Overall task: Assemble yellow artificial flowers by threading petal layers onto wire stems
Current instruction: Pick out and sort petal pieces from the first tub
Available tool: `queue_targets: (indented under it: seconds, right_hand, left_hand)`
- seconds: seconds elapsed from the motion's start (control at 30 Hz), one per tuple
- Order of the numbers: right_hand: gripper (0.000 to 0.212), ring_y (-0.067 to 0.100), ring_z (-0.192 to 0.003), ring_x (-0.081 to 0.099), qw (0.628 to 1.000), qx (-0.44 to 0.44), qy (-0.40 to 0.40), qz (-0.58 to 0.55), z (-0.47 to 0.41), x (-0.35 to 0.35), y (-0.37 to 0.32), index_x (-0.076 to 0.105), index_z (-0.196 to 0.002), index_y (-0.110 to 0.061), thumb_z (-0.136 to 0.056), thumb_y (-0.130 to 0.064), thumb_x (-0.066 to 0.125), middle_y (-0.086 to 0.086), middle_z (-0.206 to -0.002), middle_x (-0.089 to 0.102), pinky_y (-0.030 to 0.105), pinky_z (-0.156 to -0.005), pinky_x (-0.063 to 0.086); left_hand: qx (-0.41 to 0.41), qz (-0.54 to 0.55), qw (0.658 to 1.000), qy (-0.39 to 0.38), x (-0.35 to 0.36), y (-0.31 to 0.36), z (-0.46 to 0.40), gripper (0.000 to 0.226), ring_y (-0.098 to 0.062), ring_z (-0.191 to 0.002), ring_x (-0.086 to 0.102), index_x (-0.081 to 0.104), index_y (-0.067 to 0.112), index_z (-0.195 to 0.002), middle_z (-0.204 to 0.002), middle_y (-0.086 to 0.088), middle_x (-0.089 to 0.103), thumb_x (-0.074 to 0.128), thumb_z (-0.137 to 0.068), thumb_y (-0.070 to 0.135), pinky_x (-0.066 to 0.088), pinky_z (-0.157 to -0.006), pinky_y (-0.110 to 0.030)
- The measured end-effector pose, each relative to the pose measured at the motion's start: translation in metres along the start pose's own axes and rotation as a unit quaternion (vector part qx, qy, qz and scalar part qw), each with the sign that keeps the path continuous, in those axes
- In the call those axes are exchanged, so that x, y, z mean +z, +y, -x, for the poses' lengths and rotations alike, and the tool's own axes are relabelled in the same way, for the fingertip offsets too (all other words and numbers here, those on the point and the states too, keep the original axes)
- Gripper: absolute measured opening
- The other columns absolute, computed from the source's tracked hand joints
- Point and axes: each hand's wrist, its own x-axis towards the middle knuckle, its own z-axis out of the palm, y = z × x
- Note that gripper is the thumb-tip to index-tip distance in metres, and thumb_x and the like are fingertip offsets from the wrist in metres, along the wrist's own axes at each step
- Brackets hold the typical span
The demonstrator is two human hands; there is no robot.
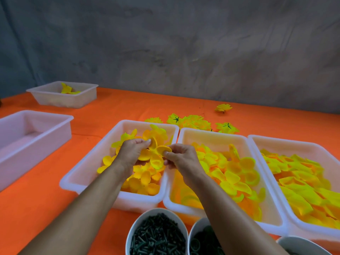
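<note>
The petal layer was up in the air over the left tray, right between both hands. It spread out sideways, from one hand to the other. The left hand held its far side, with the thumb pressed on a petal. The right hand pinched a petal on the near right edge. Both hands touched it, so neither one was closer. No wire stem could be seen, so I think the hands were getting the layer ready to go on one.

More loose petals filled the middle tray and the right tray. Two round bowls of dark green parts sat near the person. Finished flowers lay behind the trays. Everything sat on an orange table. A grey wall stood behind it.
</note>
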Motion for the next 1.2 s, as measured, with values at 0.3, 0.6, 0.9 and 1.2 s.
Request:
queue_targets:
  seconds: [0.3, 0.6, 0.9, 1.2]
  right_hand:
    - [0.018, 0.005, -0.047, 0.057, 0.998, -0.030, -0.057, -0.020, -0.002, -0.006, 0.003, 0.067, -0.084, -0.008, -0.094, -0.005, 0.053, -0.005, -0.058, 0.064, 0.016, -0.042, 0.040]
    - [0.018, 0.007, -0.043, 0.055, 0.999, -0.025, 0.005, -0.025, -0.004, -0.003, 0.006, 0.065, -0.077, -0.010, -0.090, -0.002, 0.055, 0.009, -0.064, 0.060, 0.018, -0.040, 0.041]
    - [0.020, 0.008, -0.080, 0.052, 0.956, -0.194, 0.062, 0.212, -0.002, 0.007, 0.008, 0.074, -0.099, -0.012, -0.086, -0.027, 0.067, -0.001, -0.090, 0.058, 0.018, -0.067, 0.037]
    - [0.017, 0.004, -0.060, 0.055, 0.998, -0.061, -0.027, 0.001, -0.002, -0.003, 0.004, 0.069, -0.083, -0.011, -0.094, -0.013, 0.056, -0.004, -0.067, 0.063, 0.017, -0.058, 0.043]
  left_hand:
    - [-0.017, -0.025, 1.000, -0.004, -0.002, -0.007, 0.000, 0.023, -0.019, -0.063, 0.050, 0.058, 0.018, -0.070, -0.071, -0.005, 0.055, 0.059, -0.092, 0.023, 0.039, -0.057, -0.026]
    - [0.066, 0.022, 0.996, -0.048, 0.000, -0.006, 0.007, 0.018, -0.012, -0.039, 0.043, 0.058, 0.004, -0.087, -0.059, -0.001, 0.054, 0.072, -0.079, 0.011, 0.031, -0.038, -0.018]
    - [0.092, 0.004, 0.993, -0.078, 0.001, -0.008, 0.012, 0.011, -0.004, -0.047, 0.041, 0.067, 0.015, -0.071, -0.052, 0.010, 0.054, 0.078, -0.071, 0.013, 0.033, -0.045, -0.014]
    - [0.079, 0.055, 0.989, -0.114, -0.001, -0.003, 0.014, 0.018, -0.004, -0.039, 0.033, 0.056, 0.013, -0.068, -0.046, 0.008, 0.043, 0.073, -0.069, 0.013, 0.029, -0.038, -0.014]
